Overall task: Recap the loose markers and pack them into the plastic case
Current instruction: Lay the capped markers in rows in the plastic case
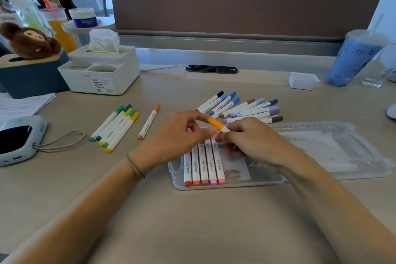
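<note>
My right hand (pixel 255 141) pinches a white marker with an orange cap (pixel 216 124) above the clear plastic case (pixel 233 183). My left hand (pixel 177 137) hovers beside it with curled fingers near the cap; whether it touches the marker I cannot tell. Several capped red, orange and pink markers (pixel 203 165) lie side by side in the case. A green and yellow group (pixel 115 127) and a single orange marker (pixel 149 121) lie on the desk to the left. Blue, purple and brown markers (pixel 242 108) are piled behind my hands.
The case's clear lid (pixel 334 148) lies open to the right. A tissue box (pixel 102 66), a plush toy (pixel 30 40) and a small grey device (pixel 19 139) stand at the left. A blue cup (pixel 353 60) and a small white tub (pixel 302 80) sit at the back right.
</note>
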A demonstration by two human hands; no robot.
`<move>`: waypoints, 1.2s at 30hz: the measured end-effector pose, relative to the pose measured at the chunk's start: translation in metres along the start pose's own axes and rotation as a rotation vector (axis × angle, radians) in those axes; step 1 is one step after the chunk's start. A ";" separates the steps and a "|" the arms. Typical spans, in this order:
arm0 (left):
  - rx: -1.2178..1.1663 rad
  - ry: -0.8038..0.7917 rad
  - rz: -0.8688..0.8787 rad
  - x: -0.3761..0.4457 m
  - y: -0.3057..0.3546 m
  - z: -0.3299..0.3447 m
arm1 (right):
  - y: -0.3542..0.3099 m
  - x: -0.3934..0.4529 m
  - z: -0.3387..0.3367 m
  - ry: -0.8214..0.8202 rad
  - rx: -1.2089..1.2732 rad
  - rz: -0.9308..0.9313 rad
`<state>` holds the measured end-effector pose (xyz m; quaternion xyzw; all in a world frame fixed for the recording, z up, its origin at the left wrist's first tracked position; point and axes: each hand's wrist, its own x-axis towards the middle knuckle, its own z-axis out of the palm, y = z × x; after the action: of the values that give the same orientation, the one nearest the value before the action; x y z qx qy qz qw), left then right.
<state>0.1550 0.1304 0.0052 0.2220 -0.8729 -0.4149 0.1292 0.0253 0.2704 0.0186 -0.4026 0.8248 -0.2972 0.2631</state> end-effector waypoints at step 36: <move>0.400 0.171 -0.035 0.006 -0.021 -0.030 | -0.004 0.010 0.014 0.226 -0.207 -0.157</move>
<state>0.1678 0.0961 0.0074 0.2926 -0.9197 -0.2151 0.1490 0.0314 0.2564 0.0093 -0.4550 0.8412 -0.2739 0.1018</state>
